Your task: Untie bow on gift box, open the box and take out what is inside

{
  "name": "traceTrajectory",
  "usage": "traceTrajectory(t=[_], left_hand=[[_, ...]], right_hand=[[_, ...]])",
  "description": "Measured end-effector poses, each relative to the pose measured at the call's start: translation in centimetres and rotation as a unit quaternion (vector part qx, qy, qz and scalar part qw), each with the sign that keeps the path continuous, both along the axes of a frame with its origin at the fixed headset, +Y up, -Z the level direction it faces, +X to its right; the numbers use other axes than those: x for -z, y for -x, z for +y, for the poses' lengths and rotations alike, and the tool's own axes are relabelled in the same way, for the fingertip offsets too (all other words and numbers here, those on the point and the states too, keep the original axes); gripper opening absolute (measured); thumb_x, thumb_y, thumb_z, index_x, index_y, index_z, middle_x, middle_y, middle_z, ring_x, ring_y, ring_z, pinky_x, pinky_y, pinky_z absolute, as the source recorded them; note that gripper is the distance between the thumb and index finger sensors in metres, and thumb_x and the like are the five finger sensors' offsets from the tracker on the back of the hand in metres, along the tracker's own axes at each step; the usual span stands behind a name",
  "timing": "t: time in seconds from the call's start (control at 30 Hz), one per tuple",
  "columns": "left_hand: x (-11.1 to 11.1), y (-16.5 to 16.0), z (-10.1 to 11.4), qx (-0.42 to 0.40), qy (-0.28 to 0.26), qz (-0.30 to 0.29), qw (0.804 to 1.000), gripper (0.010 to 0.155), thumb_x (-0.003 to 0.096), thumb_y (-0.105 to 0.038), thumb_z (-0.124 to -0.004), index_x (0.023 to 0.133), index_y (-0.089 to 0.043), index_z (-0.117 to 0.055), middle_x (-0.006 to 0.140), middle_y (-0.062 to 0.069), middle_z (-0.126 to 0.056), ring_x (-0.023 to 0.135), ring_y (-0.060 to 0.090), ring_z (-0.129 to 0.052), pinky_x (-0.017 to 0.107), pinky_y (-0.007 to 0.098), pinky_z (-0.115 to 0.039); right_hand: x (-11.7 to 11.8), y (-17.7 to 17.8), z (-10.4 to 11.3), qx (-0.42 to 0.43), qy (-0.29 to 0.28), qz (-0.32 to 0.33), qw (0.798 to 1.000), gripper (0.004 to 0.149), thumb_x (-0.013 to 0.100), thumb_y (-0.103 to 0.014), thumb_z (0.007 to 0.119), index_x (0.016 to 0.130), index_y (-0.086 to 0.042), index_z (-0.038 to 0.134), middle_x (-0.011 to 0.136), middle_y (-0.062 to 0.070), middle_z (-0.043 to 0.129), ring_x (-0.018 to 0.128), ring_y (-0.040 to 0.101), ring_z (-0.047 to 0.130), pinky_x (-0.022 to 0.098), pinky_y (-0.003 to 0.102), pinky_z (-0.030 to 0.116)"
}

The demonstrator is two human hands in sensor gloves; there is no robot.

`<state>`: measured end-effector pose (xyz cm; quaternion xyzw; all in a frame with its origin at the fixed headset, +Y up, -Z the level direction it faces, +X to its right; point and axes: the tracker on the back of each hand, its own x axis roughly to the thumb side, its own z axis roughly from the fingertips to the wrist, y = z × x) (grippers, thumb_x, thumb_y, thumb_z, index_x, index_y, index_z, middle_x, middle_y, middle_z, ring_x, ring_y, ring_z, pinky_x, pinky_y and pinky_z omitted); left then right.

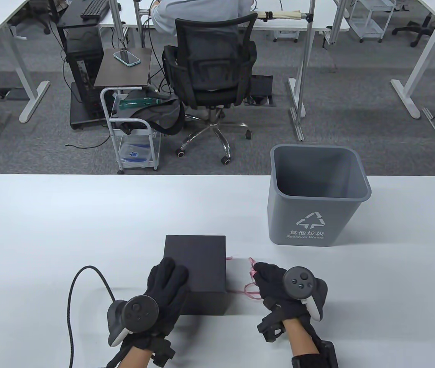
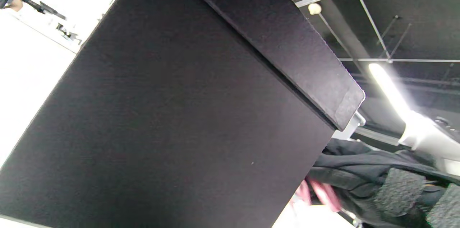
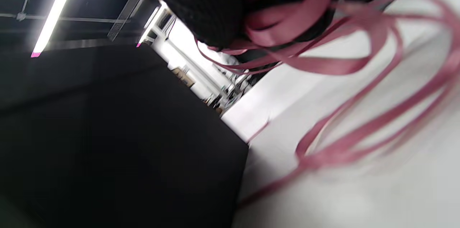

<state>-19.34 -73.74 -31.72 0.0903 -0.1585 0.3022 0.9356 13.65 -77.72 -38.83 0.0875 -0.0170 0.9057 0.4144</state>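
A black gift box (image 1: 198, 260) with its lid on stands on the white table near the front edge. My left hand (image 1: 167, 281) lies flat on the lid's near left corner, fingers straight. The box's side and lid edge (image 2: 287, 45) fill the left wrist view. To the right of the box my right hand (image 1: 269, 278) holds a bunch of loose pink ribbon (image 1: 251, 283), with loops trailing onto the table. In the right wrist view the ribbon (image 3: 287, 16) is gathered in my gloved fingers and hangs in long loops beside the box (image 3: 107, 142).
A grey waste bin (image 1: 315, 193) stands open on the table behind and right of the box. A black cable (image 1: 75, 291) loops on the table left of my left hand. Beyond the table's far edge are an office chair (image 1: 209, 73), a cart and desks.
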Motion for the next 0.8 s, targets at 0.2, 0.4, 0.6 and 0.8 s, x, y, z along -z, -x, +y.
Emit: traceTrajectory(t=[0.2,0.4,0.6,0.8], left_hand=[[0.0,0.0,0.0,-0.002,0.001,0.000,1.000,0.057,0.0671,-0.047,-0.058,0.118,-0.021,-0.053,0.129,0.017,-0.031,0.105,0.061,-0.043,0.075,0.059,-0.056],[0.0,0.0,0.0,-0.004,0.003,-0.001,1.000,0.057,0.0670,-0.047,-0.058,0.118,-0.022,-0.053,0.129,0.017,-0.031,0.105,0.061,-0.043,0.075,0.059,-0.056],[0.1,0.1,-0.1,-0.008,0.003,-0.002,1.000,0.057,0.0670,-0.047,-0.058,0.118,-0.021,-0.053,0.129,0.017,-0.030,0.105,0.061,-0.043,0.075,0.059,-0.056],[0.1,0.1,-0.1,-0.012,0.004,-0.002,1.000,0.057,0.0671,-0.047,-0.058,0.118,-0.021,-0.053,0.129,0.017,-0.030,0.105,0.061,-0.043,0.075,0.059,-0.056]], right_hand=[[1.0,2.1,-1.8,-0.095,0.073,0.066,0.991,0.063,0.057,-0.028,0.081,0.114,-0.013,0.056,0.108,0.018,0.066,0.096,0.045,0.068,0.071,0.063,0.054],[1.0,3.1,-2.8,-0.134,0.168,0.138,0.967,0.085,0.057,-0.033,0.084,0.119,-0.011,0.031,0.119,0.019,0.038,0.106,0.045,0.037,0.076,0.063,0.032],[1.5,5.2,-2.8,-0.209,0.075,0.096,0.970,0.062,0.052,-0.031,0.088,0.109,-0.017,0.068,0.105,0.013,0.063,0.093,0.041,0.059,0.073,0.060,0.049],[1.7,6.7,-2.0,-0.273,0.004,0.119,0.955,0.039,0.053,-0.021,0.089,0.090,-0.010,0.085,0.077,0.015,0.087,0.069,0.035,0.083,0.067,0.060,0.063]])
